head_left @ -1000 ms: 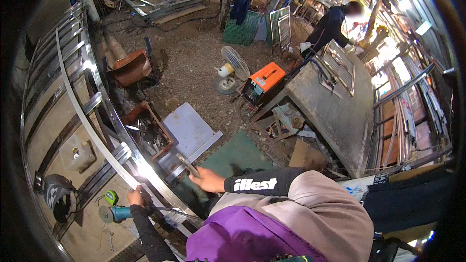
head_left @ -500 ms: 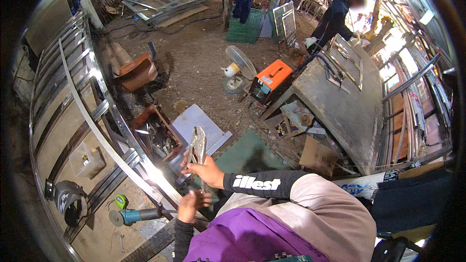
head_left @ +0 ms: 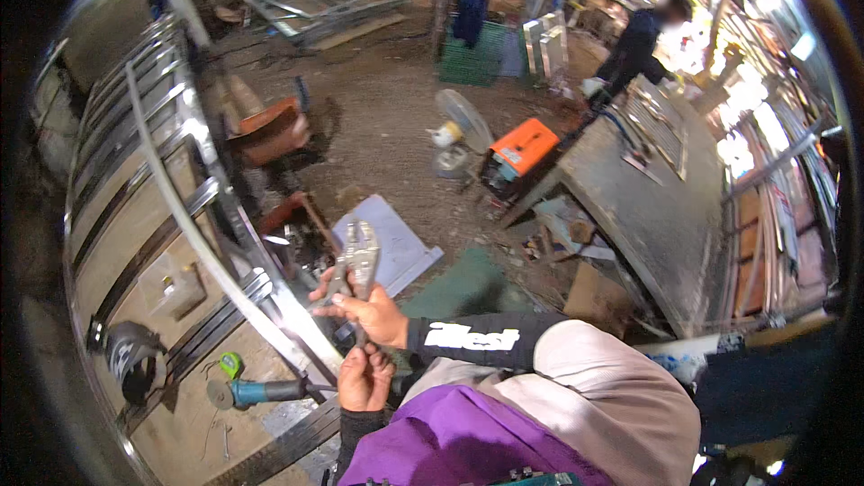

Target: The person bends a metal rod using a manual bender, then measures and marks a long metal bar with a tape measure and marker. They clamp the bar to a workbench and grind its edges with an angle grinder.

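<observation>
A pair of silver locking pliers (head_left: pixel 363 261) stands jaws-up in front of my body, beside the edge of the metal frame. My right hand (head_left: pixel 385 319) is closed around its handles from the right, with the thumb across them. One handle stands apart from the other on the left side. Just below, my left hand (head_left: pixel 364 382) is closed at the bottom end of the pliers. Its fingertips pinch there, and the exact contact is hard to see. Motion blurs the picture slightly.
On the left lies a long metal frame (head_left: pixel 200 148) with a teal angle grinder (head_left: pixel 268 391), a green tape measure (head_left: pixel 230 364) and a dark welding helmet (head_left: pixel 135 355). An orange machine (head_left: pixel 525 146) and a fan (head_left: pixel 463 121) stand ahead. Another person (head_left: pixel 634 49) works at the table (head_left: pixel 643 216).
The view has shifted, so the surroundings sit farther right. The left hand, blurred and lower earlier, is now closed at the pliers' lower end. The pliers' handles look more spread.
</observation>
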Available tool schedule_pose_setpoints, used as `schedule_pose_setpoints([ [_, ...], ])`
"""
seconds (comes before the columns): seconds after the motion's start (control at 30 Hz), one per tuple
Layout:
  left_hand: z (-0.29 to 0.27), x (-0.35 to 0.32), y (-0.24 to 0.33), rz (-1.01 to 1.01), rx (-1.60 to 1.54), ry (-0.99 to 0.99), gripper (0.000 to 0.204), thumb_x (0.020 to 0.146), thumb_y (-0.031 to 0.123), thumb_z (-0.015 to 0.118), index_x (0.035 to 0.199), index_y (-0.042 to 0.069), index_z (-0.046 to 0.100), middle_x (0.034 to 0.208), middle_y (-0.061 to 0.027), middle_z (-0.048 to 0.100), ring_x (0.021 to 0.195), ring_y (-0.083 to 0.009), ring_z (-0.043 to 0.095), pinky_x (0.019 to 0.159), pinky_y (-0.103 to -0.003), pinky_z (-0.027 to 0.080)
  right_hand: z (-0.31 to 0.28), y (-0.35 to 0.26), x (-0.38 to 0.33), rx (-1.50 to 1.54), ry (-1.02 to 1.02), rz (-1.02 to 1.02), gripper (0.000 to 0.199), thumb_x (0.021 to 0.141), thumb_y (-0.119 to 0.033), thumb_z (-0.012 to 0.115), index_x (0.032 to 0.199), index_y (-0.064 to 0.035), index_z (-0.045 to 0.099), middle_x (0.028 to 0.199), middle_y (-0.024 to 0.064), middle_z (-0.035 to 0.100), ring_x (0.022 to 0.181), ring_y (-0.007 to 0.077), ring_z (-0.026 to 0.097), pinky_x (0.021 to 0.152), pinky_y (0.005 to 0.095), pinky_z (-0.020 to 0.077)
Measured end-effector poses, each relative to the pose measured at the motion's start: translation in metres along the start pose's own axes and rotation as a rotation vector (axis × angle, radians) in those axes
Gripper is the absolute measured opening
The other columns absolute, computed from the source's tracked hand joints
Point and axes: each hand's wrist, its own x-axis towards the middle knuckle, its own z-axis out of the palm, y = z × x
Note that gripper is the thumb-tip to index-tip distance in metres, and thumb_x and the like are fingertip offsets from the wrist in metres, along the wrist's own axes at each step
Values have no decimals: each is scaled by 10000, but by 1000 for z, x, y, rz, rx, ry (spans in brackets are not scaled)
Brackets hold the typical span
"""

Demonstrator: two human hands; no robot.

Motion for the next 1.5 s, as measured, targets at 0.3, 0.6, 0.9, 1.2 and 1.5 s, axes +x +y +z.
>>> schedule_pose_setpoints([
  [0.3,-5,12,24,1032,1548,53,210,820,4,691,1018,-52,654,891,-182,670,782,-343,648,721,-394,516,-15,24,2,200,472,51,296,983,-2,442,1278,-21,449,1114,181,597,1094,316,615,975,468,545],
  [0.6,-34,16,33,-454,88,-60,398,1053,400,526,1000,17,623,720,-4,530,642,-130,483,609,-278,418,-31,40,-10,58,473,32,239,978,13,510,1209,-38,478,1077,125,570,1036,266,607,950,475,561],
  [0.9,-19,23,-13,1030,1525,321,196,941,178,660,972,-14,631,840,-192,621,787,-382,604,719,-465,478,-24,39,0,52,524,31,268,1016,1,482,1282,-30,464,1116,113,589,1085,240,604,971,448,559],
  [1.2,-76,45,64,708,1536,664,391,947,248,638,1213,-39,613,1113,-255,657,1043,-439,614,928,-492,483,-74,43,-6,-164,515,75,331,966,-10,555,1285,16,468,1105,128,586,1022,238,630,882,410,597],
  [1.5,-252,110,155,313,1630,871,425,805,351,684,975,-36,728,918,-282,710,924,-443,691,831,-491,548,-105,60,-55,-855,145,337,324,935,-114,643,1219,6,543,967,65,632,877,179,609,773,317,509],
])
